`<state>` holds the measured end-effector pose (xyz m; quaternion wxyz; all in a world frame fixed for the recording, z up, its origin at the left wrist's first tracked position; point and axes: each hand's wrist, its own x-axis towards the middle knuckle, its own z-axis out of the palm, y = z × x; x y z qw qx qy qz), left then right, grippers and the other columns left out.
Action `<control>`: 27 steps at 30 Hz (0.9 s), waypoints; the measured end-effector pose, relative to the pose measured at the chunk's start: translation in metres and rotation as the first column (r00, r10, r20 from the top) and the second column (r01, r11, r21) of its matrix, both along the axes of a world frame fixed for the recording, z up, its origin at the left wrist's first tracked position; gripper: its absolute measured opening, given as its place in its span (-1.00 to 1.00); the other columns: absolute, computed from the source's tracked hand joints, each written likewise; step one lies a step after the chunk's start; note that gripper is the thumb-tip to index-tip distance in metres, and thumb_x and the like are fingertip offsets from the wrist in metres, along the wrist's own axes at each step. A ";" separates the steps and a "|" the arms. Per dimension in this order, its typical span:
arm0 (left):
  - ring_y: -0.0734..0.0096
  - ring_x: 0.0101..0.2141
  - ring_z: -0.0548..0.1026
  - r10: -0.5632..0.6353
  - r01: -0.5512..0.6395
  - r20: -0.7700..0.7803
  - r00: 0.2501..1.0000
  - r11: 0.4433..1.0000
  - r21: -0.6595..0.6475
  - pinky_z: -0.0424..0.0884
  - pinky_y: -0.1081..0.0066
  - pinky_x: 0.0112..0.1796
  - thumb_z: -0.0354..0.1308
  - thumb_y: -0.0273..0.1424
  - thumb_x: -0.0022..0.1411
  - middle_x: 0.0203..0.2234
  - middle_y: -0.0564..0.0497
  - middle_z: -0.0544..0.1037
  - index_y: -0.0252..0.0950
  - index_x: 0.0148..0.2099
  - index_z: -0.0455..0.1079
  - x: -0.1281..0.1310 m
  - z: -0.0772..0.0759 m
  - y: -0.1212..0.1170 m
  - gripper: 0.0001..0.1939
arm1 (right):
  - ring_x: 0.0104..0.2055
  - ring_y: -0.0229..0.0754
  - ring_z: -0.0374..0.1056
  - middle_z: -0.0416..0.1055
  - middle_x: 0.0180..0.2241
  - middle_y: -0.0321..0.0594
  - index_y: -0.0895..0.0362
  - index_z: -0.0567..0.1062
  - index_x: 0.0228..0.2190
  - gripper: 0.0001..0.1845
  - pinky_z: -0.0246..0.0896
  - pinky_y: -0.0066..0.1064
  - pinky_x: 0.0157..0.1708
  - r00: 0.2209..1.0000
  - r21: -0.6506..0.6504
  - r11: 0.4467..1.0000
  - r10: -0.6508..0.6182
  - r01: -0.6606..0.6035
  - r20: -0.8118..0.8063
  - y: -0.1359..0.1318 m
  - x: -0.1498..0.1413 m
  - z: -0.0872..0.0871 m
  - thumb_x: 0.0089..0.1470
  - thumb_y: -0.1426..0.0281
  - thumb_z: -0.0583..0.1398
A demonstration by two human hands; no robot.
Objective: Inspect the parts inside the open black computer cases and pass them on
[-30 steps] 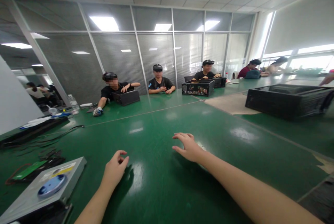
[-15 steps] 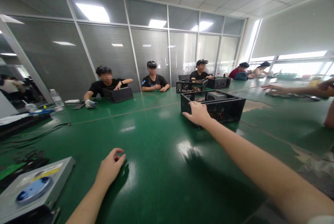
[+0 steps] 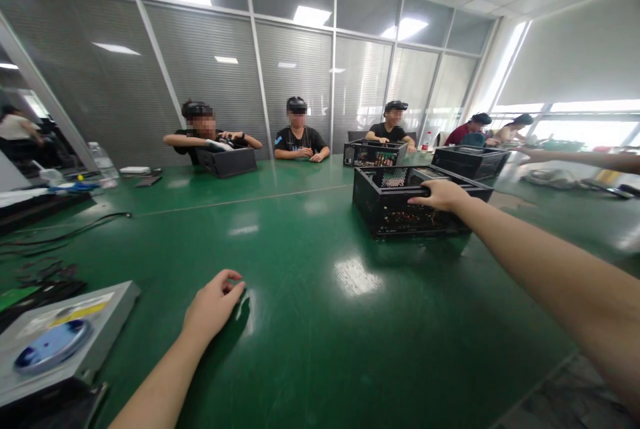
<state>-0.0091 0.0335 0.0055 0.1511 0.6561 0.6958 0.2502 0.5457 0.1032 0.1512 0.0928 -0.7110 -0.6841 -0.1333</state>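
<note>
In the head view we see a green table (image 3: pixel 300 242) with our two bare hands over it. The right hand (image 3: pixel 444 194) reaches forward to the black computer case (image 3: pixel 400 212), its fingers closed over the near top edge, with the thumb against that same rim. This case is ahead and right of centre, its open top showing a perforated panel and the metal box inside. The left hand (image 3: pixel 213 304) holds nothing; its fingers are loosely curled, with a narrow gap by the thumb, and it is well apart from the case (whether it touches the tabletop we cannot tell). To its left we find a silver disc drive (image 3: pixel 107 322) with a round blue lid (image 3: pixel 53 347) on top, and a green circuit board (image 3: pixel 17 296) just behind. Farther back lie a black cable (image 3: pixel 100 220) and a clear bottle (image 3: pixel 103 164). Across from us a person leans over a dark box (image 3: pixel 227 162), another sits with hands together, and a third sits behind an open case (image 3: pixel 375 154). At the right edge, a co-worker's arm (image 3: pixel 585 158) reaches in.
</note>
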 end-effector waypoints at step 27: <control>0.19 -0.13 0.50 -0.178 0.104 0.569 0.803 0.982 0.160 0.43 0.30 -0.22 -0.07 0.07 0.28 0.01 -0.15 0.50 -0.26 0.09 0.34 0.013 0.008 -0.013 -0.42 | -0.24 -0.04 0.53 0.58 -0.31 -0.02 0.22 0.56 -0.30 -0.60 0.41 -0.30 -0.24 0.809 -0.520 0.633 0.537 -0.574 -0.239 -0.063 -0.215 0.047 0.09 0.09 0.28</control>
